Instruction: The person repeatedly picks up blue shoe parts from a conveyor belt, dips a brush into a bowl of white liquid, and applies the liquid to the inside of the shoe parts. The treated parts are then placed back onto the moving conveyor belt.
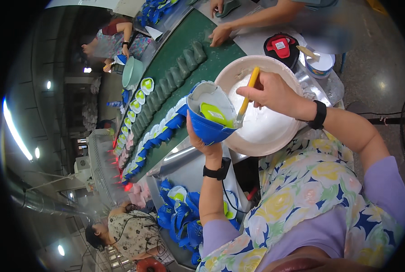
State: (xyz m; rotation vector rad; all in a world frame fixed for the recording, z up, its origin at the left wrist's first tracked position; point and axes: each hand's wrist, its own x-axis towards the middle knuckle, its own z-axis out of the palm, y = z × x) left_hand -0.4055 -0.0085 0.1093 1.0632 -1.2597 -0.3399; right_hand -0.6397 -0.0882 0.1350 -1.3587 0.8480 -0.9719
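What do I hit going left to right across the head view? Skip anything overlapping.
Long ceiling light → pale green bowl → blue shoe upper → right hand with yellow-handled brush → white tub.

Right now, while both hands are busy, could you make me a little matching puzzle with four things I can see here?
Things:
1. Yellow-handled brush
2. Blue cupped piece
3. Round basin
4. Long belt

Descriptions:
A. Green, with rows of pieces along it
B. In the right hand
C. Has white contents
D. In the left hand

Pairs: 1-B, 2-D, 3-C, 4-A
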